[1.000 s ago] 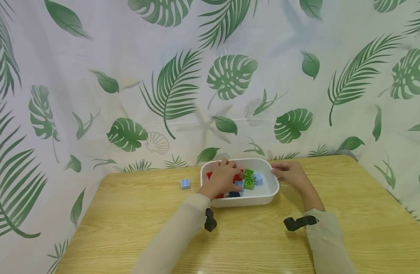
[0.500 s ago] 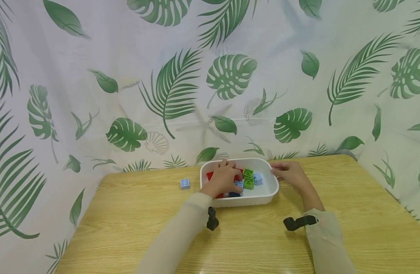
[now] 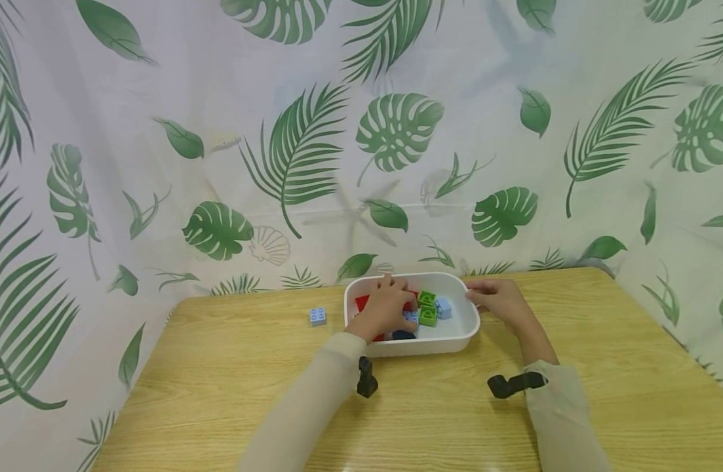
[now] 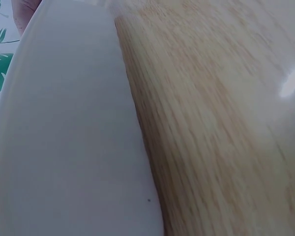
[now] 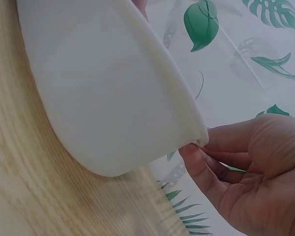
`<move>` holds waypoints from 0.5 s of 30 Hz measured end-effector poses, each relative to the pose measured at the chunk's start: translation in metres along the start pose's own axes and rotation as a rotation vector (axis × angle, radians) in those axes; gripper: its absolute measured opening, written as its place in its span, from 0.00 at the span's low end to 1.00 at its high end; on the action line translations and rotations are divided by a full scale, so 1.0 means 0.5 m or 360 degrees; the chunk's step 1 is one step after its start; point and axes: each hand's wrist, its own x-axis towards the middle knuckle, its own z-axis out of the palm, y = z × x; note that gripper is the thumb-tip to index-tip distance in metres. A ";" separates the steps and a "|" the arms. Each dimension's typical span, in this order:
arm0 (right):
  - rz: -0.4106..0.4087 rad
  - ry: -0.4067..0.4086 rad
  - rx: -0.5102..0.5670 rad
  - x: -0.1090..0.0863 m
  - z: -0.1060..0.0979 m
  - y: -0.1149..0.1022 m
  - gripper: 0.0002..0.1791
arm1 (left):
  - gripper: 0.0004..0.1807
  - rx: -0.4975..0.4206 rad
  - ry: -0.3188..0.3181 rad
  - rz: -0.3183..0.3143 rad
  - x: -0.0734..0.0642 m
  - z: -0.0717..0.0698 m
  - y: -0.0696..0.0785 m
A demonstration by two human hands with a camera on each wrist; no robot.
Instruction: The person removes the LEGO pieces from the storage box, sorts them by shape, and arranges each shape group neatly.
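tray rim [image 3: 438,339] in pinch of right grip [image 3: 499,300], left grip [image 3: 385,309] among bricks [image 3: 428,315], hold unclear

1. White tray [image 5: 103,88]: smooth outer wall, seen at close range and slantwise, with a rounded lower corner.
2. Rim [image 5: 179,78]: runs obliquely from the upper middle down to the right.
3. Right hand [image 5: 258,172]: enters from the right margin, palm partly visible, and pinches the lower end of the rim between its digits.
4. Patch of skin [image 5: 140,7]: shows beyond the rim at the upper margin, too small to identify.
5. Wooden tabletop [image 5: 19,162]: light, grained, beneath the tray.
6. Pale cloth [image 5: 226,88]: background, printed with green leaves [image 5: 201,24].
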 end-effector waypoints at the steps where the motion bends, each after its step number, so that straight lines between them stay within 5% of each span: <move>1: -0.0002 0.0002 0.0001 0.000 0.000 0.000 0.22 | 0.16 -0.0007 0.0003 -0.0001 0.000 0.000 -0.002; 15: 0.0046 -0.0005 -0.0036 -0.003 0.002 -0.010 0.24 | 0.17 -0.0211 0.0156 0.0060 -0.018 -0.023 -0.022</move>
